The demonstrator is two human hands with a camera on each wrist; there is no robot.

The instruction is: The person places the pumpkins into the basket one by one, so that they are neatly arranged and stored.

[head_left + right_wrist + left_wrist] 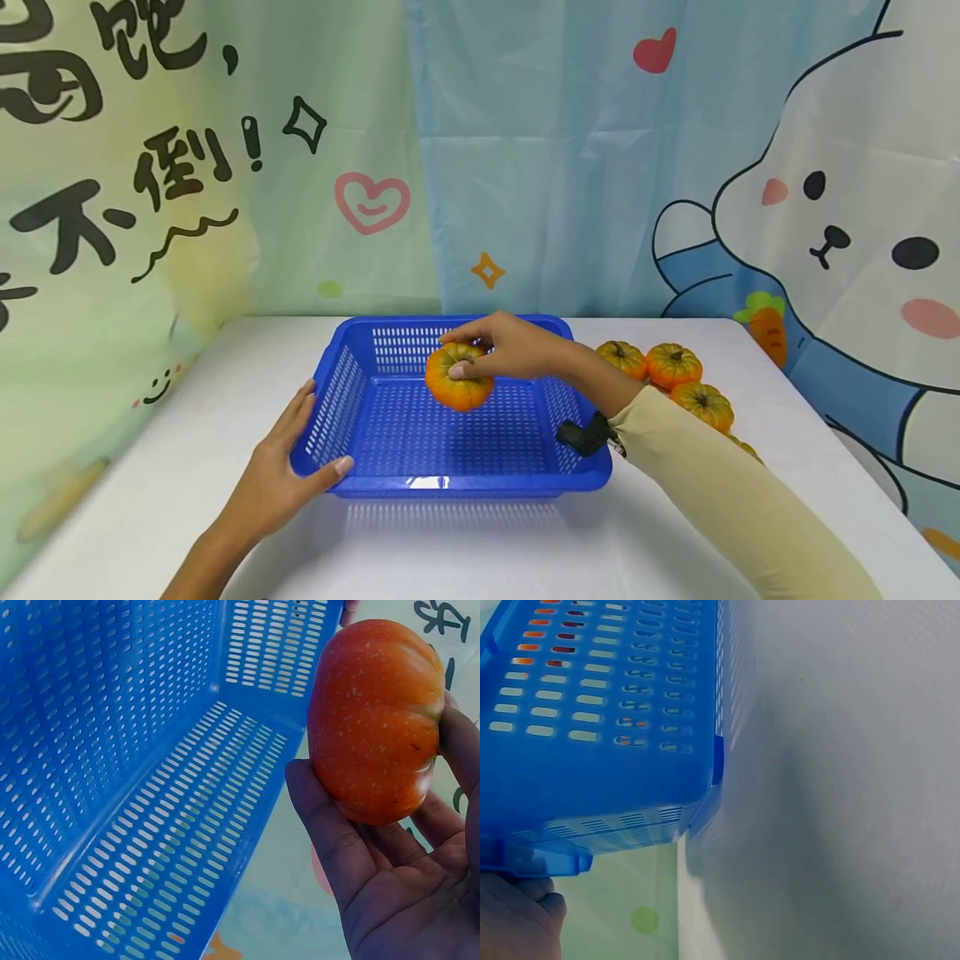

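Observation:
A blue plastic basket point(480, 485) with slotted walls sits on the white table in the head view. At its left side my left hand point(272, 479) grips the rim, thumb over the front corner and fingers along the outside. My right hand point(517, 346) holds a small orange pumpkin point(450, 393) with a greenish top above the basket's inside. In the right wrist view, fingers and thumb clasp the pumpkin point(375, 720) beside the basket's wall. The left wrist view shows the basket's outer wall point(592, 772) and part of the left hand point(521, 919) under the rim.
Several more small pumpkins point(702, 403) lie together on the table point(810, 500) to the right of the basket, partly hidden by the right arm. A printed curtain point(525, 192) hangs behind the table. A black strap device point(585, 435) is on the right wrist.

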